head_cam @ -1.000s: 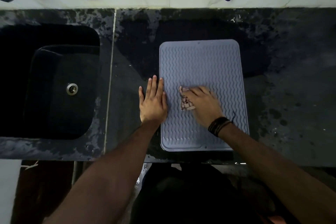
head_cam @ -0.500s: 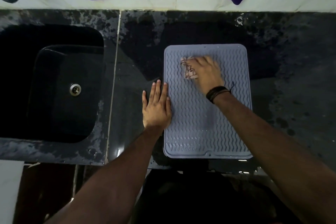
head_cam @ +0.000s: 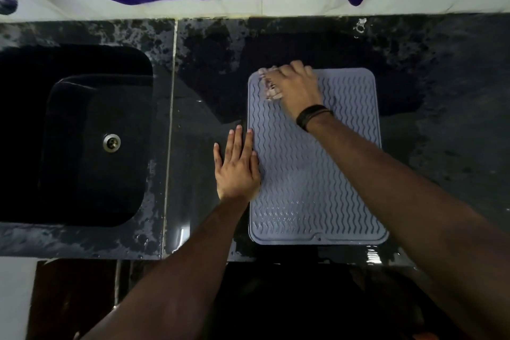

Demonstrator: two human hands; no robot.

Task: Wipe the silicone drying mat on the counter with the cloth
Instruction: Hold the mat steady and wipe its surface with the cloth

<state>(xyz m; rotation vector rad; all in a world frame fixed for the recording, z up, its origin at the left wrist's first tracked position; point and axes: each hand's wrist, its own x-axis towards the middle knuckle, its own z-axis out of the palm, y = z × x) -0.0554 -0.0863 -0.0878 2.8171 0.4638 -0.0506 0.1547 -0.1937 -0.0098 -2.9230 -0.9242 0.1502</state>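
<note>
From the head view, the right hand (head_cam: 296,85) is at the far left corner of the silicone drying mat (head_cam: 317,174), its fingers (head_cam: 278,72) curled down over a small bunched cloth (head_cam: 270,88) and pressing it onto the ribbed surface; the cloth shows only as a pale wad poking out on the thumb side of that hand. The left hand (head_cam: 237,168) lies flat, fingers (head_cam: 238,143) straight and close together and holding nothing, palm on the dark counter (head_cam: 193,174) with the fingers nearest the mat resting across its left edge, apparently pinning it so it does not slide. The mat lies on the counter with its long axis running away from the person, so from the right fingers nearly all of it stretches back toward the body and off to their little-finger side; only the far rim is beyond the fingertips. I judge that the coming stroke depends on this: the cloth is at the far end of the long axis, and the unwiped run lies nearward along the ribs. The right hand is the only one placed to make it. The sink (head_cam: 96,135) sits well beyond the left hand's outer side, apart from the mat.
</note>
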